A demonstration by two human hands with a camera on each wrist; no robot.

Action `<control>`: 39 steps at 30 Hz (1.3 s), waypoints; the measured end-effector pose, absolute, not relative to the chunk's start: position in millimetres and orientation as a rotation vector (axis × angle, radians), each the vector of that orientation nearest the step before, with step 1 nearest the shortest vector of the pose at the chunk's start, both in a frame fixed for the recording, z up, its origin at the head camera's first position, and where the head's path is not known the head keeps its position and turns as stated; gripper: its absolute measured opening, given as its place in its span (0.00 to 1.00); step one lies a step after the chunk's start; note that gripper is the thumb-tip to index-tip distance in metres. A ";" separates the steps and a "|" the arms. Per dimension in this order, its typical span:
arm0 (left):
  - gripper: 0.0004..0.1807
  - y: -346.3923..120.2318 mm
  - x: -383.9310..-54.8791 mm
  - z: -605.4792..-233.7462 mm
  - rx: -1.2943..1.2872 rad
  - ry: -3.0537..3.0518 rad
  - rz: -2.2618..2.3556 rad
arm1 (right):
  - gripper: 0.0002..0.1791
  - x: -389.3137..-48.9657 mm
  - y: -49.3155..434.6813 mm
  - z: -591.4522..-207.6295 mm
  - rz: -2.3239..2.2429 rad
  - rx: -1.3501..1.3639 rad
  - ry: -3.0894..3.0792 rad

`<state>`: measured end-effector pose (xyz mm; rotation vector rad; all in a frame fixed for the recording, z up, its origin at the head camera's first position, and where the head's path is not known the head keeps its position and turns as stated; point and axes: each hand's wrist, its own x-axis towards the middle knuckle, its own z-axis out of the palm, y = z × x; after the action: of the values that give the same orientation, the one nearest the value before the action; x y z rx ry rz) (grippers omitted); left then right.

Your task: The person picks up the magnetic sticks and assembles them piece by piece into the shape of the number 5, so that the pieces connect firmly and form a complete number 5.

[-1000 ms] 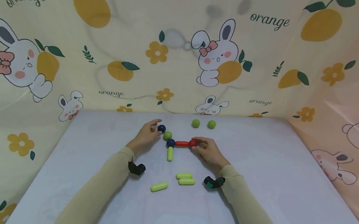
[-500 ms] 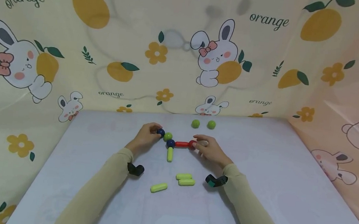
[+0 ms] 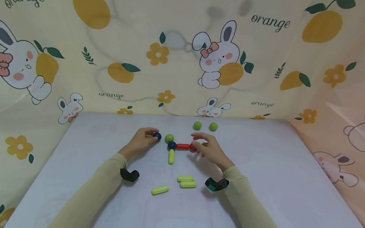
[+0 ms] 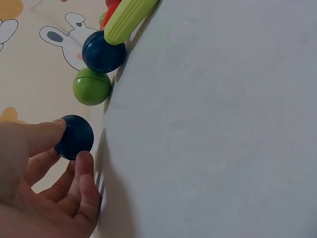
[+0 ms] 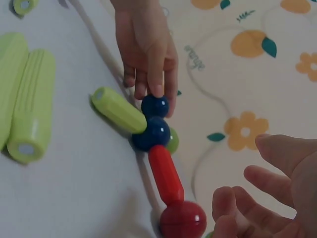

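Observation:
My left hand pinches a dark blue ball between thumb and fingers, with a gap between it and the green ball. That green ball touches a second blue ball, the joint of a small built piece on the white table. From this joint run a yellow-green rod toward the front and a red rod to the right. A red ball caps the red rod's far end. Beside it is my right hand, fingers loosely bent and apart, holding nothing.
Two loose green balls lie near the table's back edge. Nearer the front are a pair of yellow-green rods side by side and a single one. A printed cloth hangs behind the table.
My left hand took hold of the blue ball beside the green one and has drawn it left, away from it. My right hand's fingers have loosened at the red ball.

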<state>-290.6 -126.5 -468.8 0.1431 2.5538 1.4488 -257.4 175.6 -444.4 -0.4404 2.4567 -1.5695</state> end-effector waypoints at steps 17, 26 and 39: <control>0.20 -135.3 -258.0 -472.5 0.187 2.480 1.435 | 0.21 -249.6 135.2 -456.9 -1.288 -0.643 2.262; 0.18 -126.9 -229.2 -471.5 0.356 2.465 1.380 | 0.21 -246.0 129.5 -468.3 -1.150 -0.702 2.247; 0.17 -114.3 -215.1 -471.5 0.473 2.456 1.310 | 0.22 -240.4 125.2 -465.2 -1.061 -0.808 2.358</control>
<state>-215.1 -114.3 -471.5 0.4728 2.4557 1.3097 -240.4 125.2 -465.2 -0.8077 2.3585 -1.0607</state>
